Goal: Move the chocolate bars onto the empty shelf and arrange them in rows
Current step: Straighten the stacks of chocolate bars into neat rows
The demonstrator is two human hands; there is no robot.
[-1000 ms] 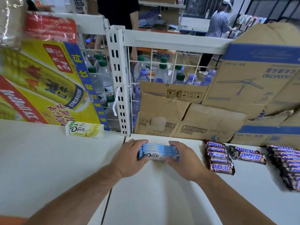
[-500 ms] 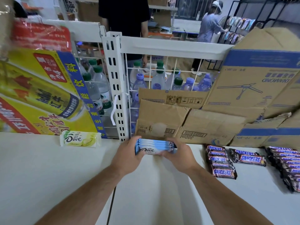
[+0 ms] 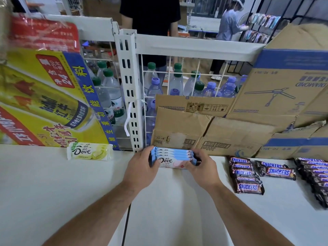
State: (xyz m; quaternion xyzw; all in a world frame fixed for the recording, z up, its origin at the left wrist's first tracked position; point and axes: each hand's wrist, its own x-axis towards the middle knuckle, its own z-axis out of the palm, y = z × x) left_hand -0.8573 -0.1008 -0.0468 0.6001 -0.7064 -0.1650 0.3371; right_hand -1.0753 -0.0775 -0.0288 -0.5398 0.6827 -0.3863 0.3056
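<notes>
A stack of blue-and-white wrapped Dove chocolate bars (image 3: 174, 158) sits at the back of the white metal shelf (image 3: 168, 206), held low. Whether its underside touches the shelf cannot be told. The left hand (image 3: 142, 167) grips the stack's nine o'clock end and the right hand (image 3: 204, 169) its three o'clock end, with the fingers of both curled round the wrappers. At twelve o'clock, just behind the stack, stand brown cardboard flaps (image 3: 182, 125). Towards nine o'clock a single yellow-green wrapped Dove bar (image 3: 89, 151) lies apart, and at three o'clock a row of dark brown Snickers bars (image 3: 245, 174) runs front to back.

The step in hand looks like placing this stack. The next move likely calls for letting go and fanning the bars into a row parallel to the Snickers.
</notes>
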